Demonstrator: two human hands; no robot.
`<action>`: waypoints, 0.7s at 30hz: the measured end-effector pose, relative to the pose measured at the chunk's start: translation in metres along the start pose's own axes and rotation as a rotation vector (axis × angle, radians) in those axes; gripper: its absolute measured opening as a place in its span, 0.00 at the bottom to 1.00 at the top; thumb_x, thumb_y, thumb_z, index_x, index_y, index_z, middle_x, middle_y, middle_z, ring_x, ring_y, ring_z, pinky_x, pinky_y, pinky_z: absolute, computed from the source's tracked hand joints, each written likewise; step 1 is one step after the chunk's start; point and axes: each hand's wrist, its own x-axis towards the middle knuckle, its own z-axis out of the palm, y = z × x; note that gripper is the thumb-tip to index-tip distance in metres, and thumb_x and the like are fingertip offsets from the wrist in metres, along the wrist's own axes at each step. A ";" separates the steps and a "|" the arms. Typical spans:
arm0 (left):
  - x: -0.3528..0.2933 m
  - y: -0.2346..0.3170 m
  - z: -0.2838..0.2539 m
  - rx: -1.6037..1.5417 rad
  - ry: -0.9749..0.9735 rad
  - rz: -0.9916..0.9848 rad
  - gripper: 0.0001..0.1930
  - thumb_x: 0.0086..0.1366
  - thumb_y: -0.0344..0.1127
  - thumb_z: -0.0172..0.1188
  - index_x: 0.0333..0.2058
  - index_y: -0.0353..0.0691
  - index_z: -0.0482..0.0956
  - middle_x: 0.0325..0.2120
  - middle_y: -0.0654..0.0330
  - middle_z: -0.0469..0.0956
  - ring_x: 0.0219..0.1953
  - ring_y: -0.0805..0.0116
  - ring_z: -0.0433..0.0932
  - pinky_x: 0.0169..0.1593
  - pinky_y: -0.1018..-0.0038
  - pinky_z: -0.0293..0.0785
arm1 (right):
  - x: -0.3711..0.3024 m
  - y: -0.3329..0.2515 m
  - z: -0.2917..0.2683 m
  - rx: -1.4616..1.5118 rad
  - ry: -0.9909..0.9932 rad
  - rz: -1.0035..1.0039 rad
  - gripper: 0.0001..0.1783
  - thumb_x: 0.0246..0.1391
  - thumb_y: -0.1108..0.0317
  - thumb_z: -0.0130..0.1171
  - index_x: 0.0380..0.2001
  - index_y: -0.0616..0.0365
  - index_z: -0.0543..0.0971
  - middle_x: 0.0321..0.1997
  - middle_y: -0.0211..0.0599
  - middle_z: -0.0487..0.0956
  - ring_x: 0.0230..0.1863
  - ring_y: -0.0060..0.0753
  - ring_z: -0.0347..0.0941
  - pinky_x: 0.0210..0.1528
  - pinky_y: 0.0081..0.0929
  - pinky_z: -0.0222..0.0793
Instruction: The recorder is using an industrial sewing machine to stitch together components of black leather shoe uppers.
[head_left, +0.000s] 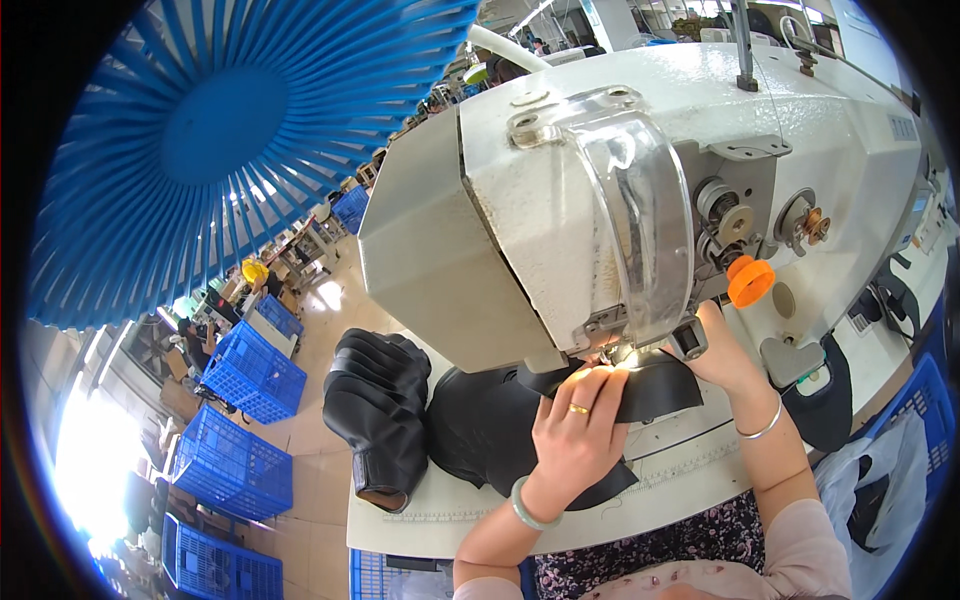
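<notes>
A black leather-like piece (655,388) lies curved under the needle area of a white sewing machine (520,230), lit by a small lamp. My left hand (580,425), with a ring and a pale bangle, presses its fingers together on the near side of this piece, close to the needle. At the piece's right end is my right hand (722,350), wearing a thin bracelet; the machine head hides most of its fingers, so its grip does not show. More black material (490,425) spreads over the worktable (420,525) left of and below my left hand.
A bundle of stacked black pieces (375,415) sits at the table's left edge. An orange knob (750,281) juts from the machine. A large blue fan (225,125) fills the upper left. Blue crates (235,465) stand on the floor. Right of the machine lies another black piece (825,400).
</notes>
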 end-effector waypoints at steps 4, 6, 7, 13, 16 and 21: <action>0.000 -0.011 0.001 -0.237 0.033 -0.090 0.21 0.40 0.19 0.58 0.38 0.36 0.82 0.37 0.58 0.79 0.38 0.61 0.78 0.36 0.72 0.73 | 0.006 0.007 0.000 0.043 -0.036 -0.080 0.08 0.44 0.74 0.53 0.22 0.67 0.66 0.15 0.41 0.65 0.17 0.29 0.55 0.22 0.33 0.57; -0.001 -0.018 -0.004 -0.720 -0.004 -0.376 0.22 0.39 0.15 0.57 0.37 0.36 0.83 0.36 0.56 0.81 0.38 0.59 0.79 0.38 0.73 0.75 | 0.008 0.010 0.000 -0.027 -0.082 -0.010 0.08 0.44 0.74 0.53 0.23 0.67 0.67 0.16 0.39 0.66 0.19 0.26 0.56 0.23 0.30 0.58; -0.002 -0.020 -0.006 -0.720 -0.006 -0.396 0.22 0.39 0.15 0.57 0.37 0.36 0.83 0.36 0.56 0.81 0.38 0.59 0.79 0.38 0.73 0.75 | 0.008 0.011 0.000 -0.027 -0.082 -0.009 0.08 0.44 0.74 0.53 0.23 0.67 0.67 0.16 0.39 0.66 0.19 0.26 0.56 0.23 0.30 0.58; -0.002 -0.013 -0.011 -0.141 -0.080 0.033 0.26 0.36 0.20 0.60 0.40 0.40 0.83 0.39 0.64 0.79 0.40 0.66 0.79 0.30 0.74 0.64 | 0.008 0.010 0.001 0.071 -0.064 0.017 0.09 0.43 0.74 0.54 0.29 0.67 0.69 0.20 0.37 0.69 0.23 0.22 0.60 0.28 0.26 0.61; -0.001 -0.011 -0.011 -0.116 -0.086 0.055 0.26 0.38 0.21 0.59 0.42 0.41 0.82 0.40 0.65 0.77 0.42 0.68 0.78 0.29 0.73 0.61 | 0.009 0.012 0.003 0.095 -0.019 -0.028 0.09 0.43 0.73 0.55 0.28 0.67 0.70 0.19 0.38 0.70 0.22 0.24 0.60 0.28 0.27 0.62; -0.002 -0.010 -0.009 -0.076 -0.085 0.065 0.26 0.39 0.22 0.59 0.43 0.41 0.81 0.41 0.64 0.77 0.42 0.68 0.78 0.31 0.73 0.62 | 0.011 0.021 0.006 0.020 0.017 -0.036 0.09 0.43 0.71 0.56 0.25 0.67 0.70 0.17 0.39 0.68 0.20 0.27 0.59 0.26 0.28 0.61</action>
